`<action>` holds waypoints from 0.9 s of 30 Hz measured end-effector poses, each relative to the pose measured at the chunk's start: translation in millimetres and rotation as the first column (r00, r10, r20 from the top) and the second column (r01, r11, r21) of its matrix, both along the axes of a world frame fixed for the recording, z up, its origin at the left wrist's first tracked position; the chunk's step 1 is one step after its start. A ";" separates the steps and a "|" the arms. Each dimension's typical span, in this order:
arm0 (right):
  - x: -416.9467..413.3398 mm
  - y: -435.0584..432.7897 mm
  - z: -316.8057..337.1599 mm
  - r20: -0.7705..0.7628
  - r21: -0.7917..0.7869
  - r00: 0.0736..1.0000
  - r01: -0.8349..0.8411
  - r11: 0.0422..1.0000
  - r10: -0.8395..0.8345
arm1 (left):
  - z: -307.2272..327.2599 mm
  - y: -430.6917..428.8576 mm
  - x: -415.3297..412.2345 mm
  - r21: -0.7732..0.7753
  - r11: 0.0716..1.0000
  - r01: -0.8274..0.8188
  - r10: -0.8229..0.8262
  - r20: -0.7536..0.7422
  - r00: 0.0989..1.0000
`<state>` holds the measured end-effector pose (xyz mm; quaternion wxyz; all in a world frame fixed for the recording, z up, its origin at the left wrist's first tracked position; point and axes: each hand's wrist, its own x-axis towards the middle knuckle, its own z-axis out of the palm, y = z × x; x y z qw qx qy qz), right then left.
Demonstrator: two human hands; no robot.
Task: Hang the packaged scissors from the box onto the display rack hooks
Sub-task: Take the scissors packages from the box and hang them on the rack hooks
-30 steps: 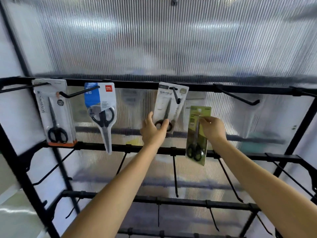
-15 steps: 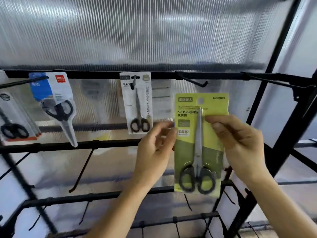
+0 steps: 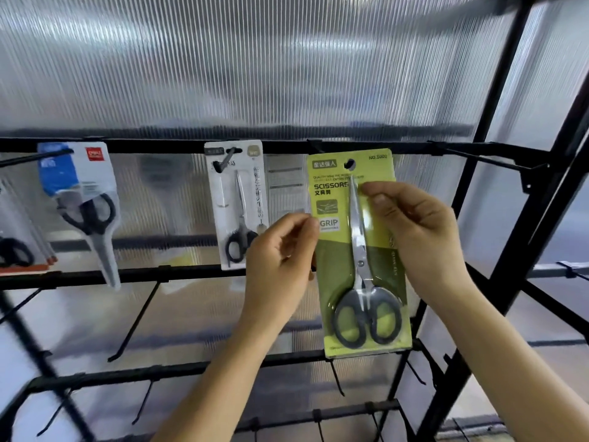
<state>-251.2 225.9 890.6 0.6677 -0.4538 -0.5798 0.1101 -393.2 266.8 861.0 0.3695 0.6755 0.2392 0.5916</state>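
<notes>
I hold a green scissors pack with black handles up against the top bar of the black display rack. Its hang hole sits just below the bar, where a hook starts. My right hand pinches the pack's right side near the blade tip. My left hand pinches its left edge by the "GRIP" label. To the left hang a white scissors pack on a hook and a blue-and-white pack on another.
An orange-edged pack hangs at the far left edge. A bare hook juts from the top bar to the right. Lower bars carry several bare hooks. Ribbed translucent panel behind; black upright posts at right.
The view has swung right and closer. My left hand left the white pack and took the green pack's left edge. Both hands raised the green pack to the top bar.
</notes>
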 end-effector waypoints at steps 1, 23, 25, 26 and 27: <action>0.5 0.7 -0.4 -0.003 -0.005 1.000 -0.005 1.000 0.005 | -0.6 0.5 0.3 0.003 1.000 -0.007 0.007 -0.006 1.000; 16.9 0.9 12.0 -0.119 -0.157 0.986 -0.138 0.978 0.120 | 4.5 -5.1 8.2 -0.114 0.991 0.067 -0.056 0.096 0.994; 18.4 3.2 9.6 -0.130 -0.176 0.985 -0.135 0.975 0.113 | 2.7 -2.4 9.5 -0.119 0.991 0.056 -0.045 0.090 0.995; 18.8 5.0 8.8 -0.126 -0.179 0.987 -0.124 0.976 0.102 | 1.3 0.5 10.6 -0.119 0.992 0.042 -0.033 0.080 0.996; 19.1 7.7 8.0 -0.116 -0.181 0.990 -0.107 0.978 0.086 | -0.2 4.4 12.4 -0.120 0.992 0.025 -0.018 0.062 0.998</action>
